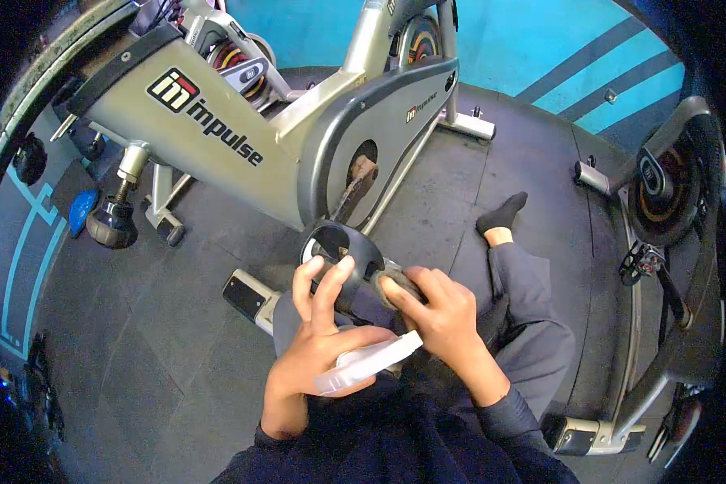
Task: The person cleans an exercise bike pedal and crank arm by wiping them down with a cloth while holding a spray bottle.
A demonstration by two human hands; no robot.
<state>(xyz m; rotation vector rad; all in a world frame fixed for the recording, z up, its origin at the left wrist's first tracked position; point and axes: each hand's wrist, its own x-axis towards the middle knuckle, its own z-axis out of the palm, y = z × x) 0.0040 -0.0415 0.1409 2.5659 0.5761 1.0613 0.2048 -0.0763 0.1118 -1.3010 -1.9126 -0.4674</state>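
A pale, translucent round plastic tub or lid (369,363) is held by my left hand (315,347), gripped between thumb and palm. The index and middle fingers of that hand stretch up to the black bike pedal with its toe cage (343,246). My right hand (448,310) pinches a small grey-green pad (389,290) against the pedal's right side. The pedal hangs on a rusty crank arm (355,194) of the exercise bike (298,153). Whatever lies inside the tub or lid is hidden from this angle.
The exercise bike's rear foot (250,298) rests on the dark floor mat (161,339) at my left. My stretched leg ends in a black sock (502,214). Another bike (661,185) stands close on the right, and a blue wall (540,48) runs behind.
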